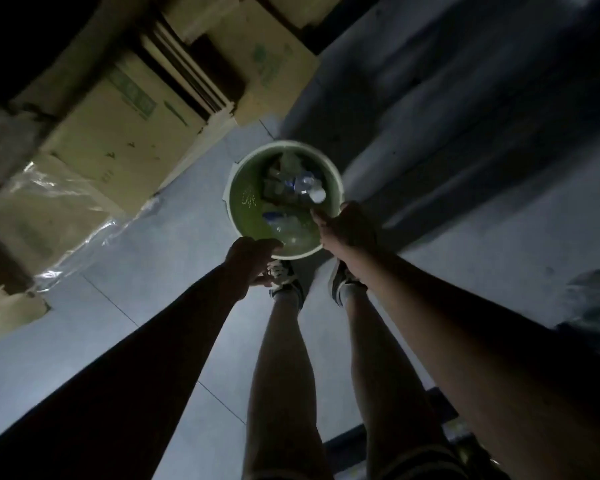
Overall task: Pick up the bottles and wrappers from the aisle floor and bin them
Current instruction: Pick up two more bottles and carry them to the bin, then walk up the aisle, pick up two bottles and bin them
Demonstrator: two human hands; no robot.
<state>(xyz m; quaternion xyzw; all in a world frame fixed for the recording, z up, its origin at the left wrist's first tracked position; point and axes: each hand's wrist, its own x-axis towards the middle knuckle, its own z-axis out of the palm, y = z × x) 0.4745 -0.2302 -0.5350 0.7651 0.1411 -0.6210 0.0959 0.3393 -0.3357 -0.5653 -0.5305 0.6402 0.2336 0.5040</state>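
Note:
A round green bin (243, 199) with a pale rim stands on the floor just ahead of my feet. Inside lie clear plastic bottles (307, 187) and crumpled wrappers (281, 226); one bottle's white bottom shows near the right rim. My left hand (253, 261) hovers over the bin's near rim with its fingers loosely curled and nothing visible in it. My right hand (350, 226) is over the right rim with the thumb out toward the bottle, and it holds nothing that I can see. The light is dim.
Cardboard boxes (118, 133) and clear plastic sheeting (70, 202) line the left side of the aisle. Grey tiled floor (136, 271) runs under me, darker at the right. A crumpled pale object (596, 292) lies at the right edge.

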